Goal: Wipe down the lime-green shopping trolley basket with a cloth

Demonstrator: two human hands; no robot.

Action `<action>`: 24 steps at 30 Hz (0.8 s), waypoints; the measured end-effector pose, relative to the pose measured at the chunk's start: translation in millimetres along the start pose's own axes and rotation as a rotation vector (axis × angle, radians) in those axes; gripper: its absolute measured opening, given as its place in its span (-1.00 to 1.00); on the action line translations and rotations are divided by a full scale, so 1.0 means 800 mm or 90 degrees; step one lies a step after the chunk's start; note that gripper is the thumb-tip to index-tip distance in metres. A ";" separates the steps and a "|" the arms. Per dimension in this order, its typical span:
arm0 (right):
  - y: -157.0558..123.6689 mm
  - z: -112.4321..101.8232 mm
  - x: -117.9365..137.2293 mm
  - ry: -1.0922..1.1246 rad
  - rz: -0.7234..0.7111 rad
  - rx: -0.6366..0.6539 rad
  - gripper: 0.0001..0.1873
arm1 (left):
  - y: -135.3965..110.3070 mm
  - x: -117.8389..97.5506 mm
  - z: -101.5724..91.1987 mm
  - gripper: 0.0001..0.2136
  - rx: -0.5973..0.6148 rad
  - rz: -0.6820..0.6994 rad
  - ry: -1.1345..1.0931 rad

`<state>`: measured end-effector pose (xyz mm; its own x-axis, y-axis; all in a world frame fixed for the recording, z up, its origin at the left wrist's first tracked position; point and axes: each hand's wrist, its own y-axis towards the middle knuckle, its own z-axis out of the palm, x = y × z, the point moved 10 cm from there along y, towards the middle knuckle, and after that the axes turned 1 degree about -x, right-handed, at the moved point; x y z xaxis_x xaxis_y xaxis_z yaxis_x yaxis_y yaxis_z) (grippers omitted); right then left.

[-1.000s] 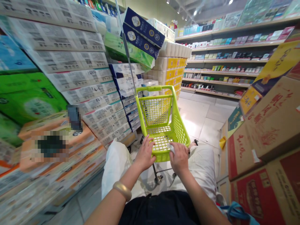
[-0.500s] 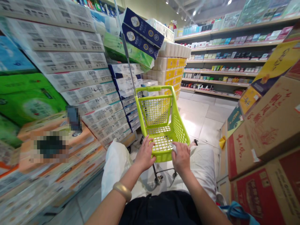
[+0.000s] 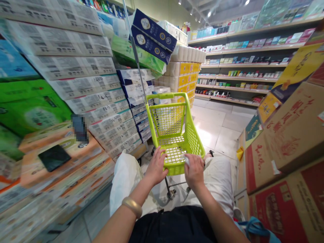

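Observation:
A small lime-green plastic shopping cart [image 3: 194, 138] stands between my knees, its latticed basket holding nothing I can see. My left hand [image 3: 157, 167] grips the cart's near rim at the left, fingers over the edge and thumb outside. At the rim's right side is my right hand [image 3: 194, 170], closed around a crumpled white piece that looks like tissue or cloth [image 3: 186, 158]. Most of that piece is hidden by the fingers. From the cart's left side a thin metal pole [image 3: 136, 55] rises.
Stacked tissue packs [image 3: 98, 81] line the left, with a dark tablet-like device [image 3: 54, 158] lying on orange packs [image 3: 30, 172]. Cardboard boxes [image 3: 296, 125] are piled close on the right. Stocked shelves [image 3: 235, 65] stand across the tiled floor [image 3: 210, 126] at the back.
My right hand has shifted very slightly to the left along the rim with the white piece. My left hand and the cart have stayed in place.

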<state>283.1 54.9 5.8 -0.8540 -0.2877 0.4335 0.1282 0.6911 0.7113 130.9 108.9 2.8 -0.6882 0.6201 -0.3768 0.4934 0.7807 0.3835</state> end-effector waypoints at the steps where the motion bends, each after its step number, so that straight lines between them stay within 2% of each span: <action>1: 0.003 -0.010 -0.018 -0.026 0.030 -0.028 -0.67 | 0.000 0.000 0.000 -0.56 -0.002 0.001 0.000; 3: 0.005 -0.019 -0.036 -0.061 0.072 -0.066 -0.68 | 0.001 -0.001 0.001 -0.56 -0.003 0.001 0.002; 4: 0.004 -0.018 -0.034 -0.065 0.077 -0.072 -0.68 | 0.001 -0.001 0.003 -0.56 -0.003 0.000 0.004; 6: 0.000 -0.004 -0.006 -0.041 0.051 -0.052 -0.67 | 0.002 -0.001 0.004 -0.56 -0.004 0.000 0.007; 9: -0.011 0.033 0.063 0.046 -0.072 0.052 -0.60 | 0.002 0.000 0.006 -0.54 -0.002 0.004 0.009; 11: -0.016 0.041 0.081 0.079 -0.108 0.083 -0.58 | 0.002 0.001 0.005 -0.52 -0.001 0.007 0.008; 13: -0.013 0.031 0.064 0.072 -0.094 0.062 -0.60 | 0.000 0.002 0.004 -0.53 -0.002 0.009 0.005; 17: 0.002 -0.009 -0.016 -0.013 0.007 -0.039 -0.68 | -0.002 0.002 0.003 -0.57 -0.006 0.003 0.001; 19: 0.005 -0.020 -0.037 -0.043 0.055 -0.072 -0.69 | -0.001 0.001 0.002 -0.57 -0.008 0.000 -0.001; 21: 0.003 -0.015 -0.027 -0.041 0.068 -0.072 -0.68 | 0.000 0.000 0.003 -0.56 -0.009 -0.005 -0.004; 24: -0.007 0.016 0.035 0.031 -0.021 0.005 -0.65 | 0.001 0.001 0.003 -0.56 -0.011 -0.007 -0.007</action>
<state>252.4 51.3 6.8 -0.8324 -0.3418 0.4362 0.0961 0.6862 0.7210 132.0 110.3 0.8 -0.6881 0.6117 -0.3902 0.4762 0.7865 0.3932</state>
